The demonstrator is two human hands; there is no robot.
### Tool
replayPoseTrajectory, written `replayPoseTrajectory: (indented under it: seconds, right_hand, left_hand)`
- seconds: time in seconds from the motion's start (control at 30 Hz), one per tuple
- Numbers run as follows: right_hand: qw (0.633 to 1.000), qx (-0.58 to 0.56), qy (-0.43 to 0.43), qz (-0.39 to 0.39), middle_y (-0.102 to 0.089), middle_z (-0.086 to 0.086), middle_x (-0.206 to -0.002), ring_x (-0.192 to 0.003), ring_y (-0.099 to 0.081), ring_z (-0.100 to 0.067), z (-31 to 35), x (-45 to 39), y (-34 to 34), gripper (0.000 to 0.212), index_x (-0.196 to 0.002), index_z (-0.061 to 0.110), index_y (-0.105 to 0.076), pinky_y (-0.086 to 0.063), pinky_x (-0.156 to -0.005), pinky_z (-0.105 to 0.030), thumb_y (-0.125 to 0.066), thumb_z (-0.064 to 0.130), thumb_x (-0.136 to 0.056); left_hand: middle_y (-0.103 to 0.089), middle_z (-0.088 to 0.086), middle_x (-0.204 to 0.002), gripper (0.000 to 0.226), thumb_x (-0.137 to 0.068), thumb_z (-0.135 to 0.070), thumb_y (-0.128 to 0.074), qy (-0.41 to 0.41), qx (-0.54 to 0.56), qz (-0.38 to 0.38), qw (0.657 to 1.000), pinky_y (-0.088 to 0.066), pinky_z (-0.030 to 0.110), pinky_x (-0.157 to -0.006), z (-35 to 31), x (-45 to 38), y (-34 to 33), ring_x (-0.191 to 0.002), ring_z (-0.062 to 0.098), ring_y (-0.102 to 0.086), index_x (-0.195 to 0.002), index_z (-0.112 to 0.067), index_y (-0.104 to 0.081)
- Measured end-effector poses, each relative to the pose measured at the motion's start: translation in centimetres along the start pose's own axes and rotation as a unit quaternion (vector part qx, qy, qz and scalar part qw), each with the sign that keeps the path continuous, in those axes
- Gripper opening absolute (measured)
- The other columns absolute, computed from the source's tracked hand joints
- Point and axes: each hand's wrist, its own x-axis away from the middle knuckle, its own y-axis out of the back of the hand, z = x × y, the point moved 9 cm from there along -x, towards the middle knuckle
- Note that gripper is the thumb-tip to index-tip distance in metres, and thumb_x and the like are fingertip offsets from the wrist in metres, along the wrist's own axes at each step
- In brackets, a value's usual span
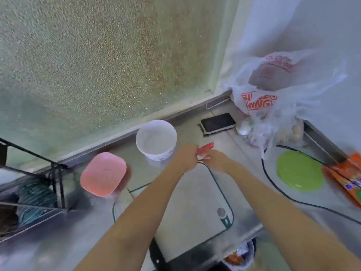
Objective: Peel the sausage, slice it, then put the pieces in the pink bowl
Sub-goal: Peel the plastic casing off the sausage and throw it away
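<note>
A thin sausage [206, 147] in a red wrapper is held in the air above the far edge of the white cutting board [195, 196]. My left hand [186, 157] grips its near end, and my right hand [214, 160] pinches it just beside, fingers closed on the wrapper. Both hands touch each other. The pink bowl [103, 173] stands on the counter to the left of the board, apart from my hands. The frame is blurred, so I cannot tell how much wrapper is off.
A white tub [156, 139] stands behind my hands. A black phone [218, 122] lies further back, beside plastic bags [273, 98]. A green plate [299, 171] and an orange packet [345, 178] lie at the right. A dish rack [29, 192] stands at the left.
</note>
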Motion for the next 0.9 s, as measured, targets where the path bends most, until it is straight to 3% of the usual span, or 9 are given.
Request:
replayPoseTrajectory:
  seconds: [0.1,0.23,0.3,0.47,0.53,0.6,0.7,0.8,0.9]
  right_hand:
    - [0.998,0.031,-0.014,-0.046,-0.055,-0.028,-0.128,-0.118,-0.052,-0.039,-1.4,-1.5,0.1,0.030,-0.118,-0.014,-0.052,-0.038,-0.087,-0.021,-0.037,-0.009,-0.093]
    - [0.996,0.023,-0.022,-0.087,-0.062,-0.021,-0.117,-0.106,-0.059,-0.032,-2.5,-3.0,0.1,0.027,-0.117,-0.005,-0.055,-0.043,-0.086,-0.025,-0.045,0.000,-0.092]
    - [0.995,-0.011,-0.013,-0.102,-0.064,-0.026,-0.109,-0.096,-0.060,-0.032,-2.5,-3.6,0.0,0.021,-0.103,-0.009,-0.059,-0.042,-0.076,-0.016,-0.042,-0.008,-0.089]
    - [0.980,-0.116,-0.084,-0.136,-0.066,-0.016,-0.100,-0.085,-0.063,-0.028,-4.5,-3.7,0.3,0.028,-0.079,0.015,-0.053,-0.053,-0.076,-0.037,-0.036,-0.006,-0.085]
    - [0.964,-0.180,-0.097,-0.172,-0.067,-0.023,-0.101,-0.079,-0.063,-0.030,-4.5,-3.1,0.9,0.025,-0.081,0.014,-0.054,-0.055,-0.072,-0.041,-0.038,-0.005,-0.086]
    - [0.932,-0.256,-0.100,-0.238,-0.066,-0.022,-0.098,-0.078,-0.066,-0.032,-4.1,-1.8,1.8,0.011,-0.090,0.011,-0.054,-0.058,-0.069,-0.043,-0.045,0.006,-0.092]
    - [0.902,-0.306,-0.076,-0.295,-0.067,-0.010,-0.089,-0.075,-0.067,-0.026,-1.4,0.2,2.3,0.011,-0.092,0.017,-0.055,-0.058,-0.059,-0.039,-0.048,0.026,-0.095]
    - [0.908,-0.285,-0.013,-0.308,-0.067,-0.007,-0.090,-0.083,-0.066,-0.025,3.2,2.3,2.1,0.015,-0.093,0.015,-0.059,-0.056,-0.076,-0.044,-0.054,0.029,-0.093]
    - [0.924,-0.290,0.055,-0.244,-0.067,-0.002,-0.090,-0.079,-0.065,-0.013,7.5,3.9,0.2,0.007,-0.093,0.020,-0.060,-0.056,-0.074,-0.031,-0.061,0.026,-0.089]
  left_hand:
    - [-0.067,0.017,-0.099,0.015,-0.087,-0.003,-0.052,0.053,0.024,0.000,0.998,-0.044,0.036,-0.083,1.1,-1.6,-0.8,-0.094,0.033,-0.061,-0.096,-0.004,-0.063]
    - [-0.054,0.016,-0.085,0.012,-0.087,0.000,-0.046,0.054,0.003,-0.035,0.998,-0.040,0.037,-0.071,1.9,-4.1,-1.9,-0.075,0.030,-0.051,-0.084,-0.002,-0.057]
    - [-0.055,0.014,-0.097,0.014,-0.089,-0.002,-0.045,0.032,-0.070,-0.003,0.997,-0.042,0.038,-0.077,1.7,-5.0,-3.3,-0.088,0.029,-0.052,-0.097,-0.003,-0.056]
    - [-0.048,0.016,-0.122,0.025,-0.092,-0.006,-0.045,0.050,-0.106,-0.005,0.993,-0.041,0.038,-0.090,1.7,-6.4,-4.4,-0.113,0.031,-0.045,-0.118,-0.006,-0.043]
    - [-0.051,0.018,-0.119,0.023,-0.093,-0.006,-0.044,0.066,-0.045,-0.018,0.997,-0.041,0.036,-0.089,1.3,-6.1,-4.0,-0.109,0.033,-0.049,-0.115,-0.002,-0.045]
    - [-0.056,0.020,-0.102,0.012,-0.090,-0.004,-0.048,0.089,0.142,-0.056,0.984,-0.046,0.034,-0.076,0.9,-4.5,-2.7,-0.092,0.032,-0.056,-0.101,-0.002,-0.052]
    - [-0.057,0.017,-0.077,0.007,-0.088,-0.004,-0.057,0.113,0.394,-0.088,0.908,-0.050,0.041,-0.058,0.6,-0.5,-1.1,-0.065,0.026,-0.054,-0.084,-0.004,-0.050]
    - [-0.058,0.004,-0.071,0.016,-0.087,-0.009,-0.060,0.124,0.458,-0.090,0.876,-0.044,0.028,-0.055,1.7,3.6,0.9,-0.057,0.017,-0.053,-0.080,-0.017,-0.049]
    - [-0.063,0.004,-0.085,0.018,-0.081,-0.010,-0.066,0.149,0.498,-0.112,0.847,-0.046,0.020,-0.057,3.9,7.5,3.0,-0.063,0.017,-0.061,-0.085,-0.018,-0.051]
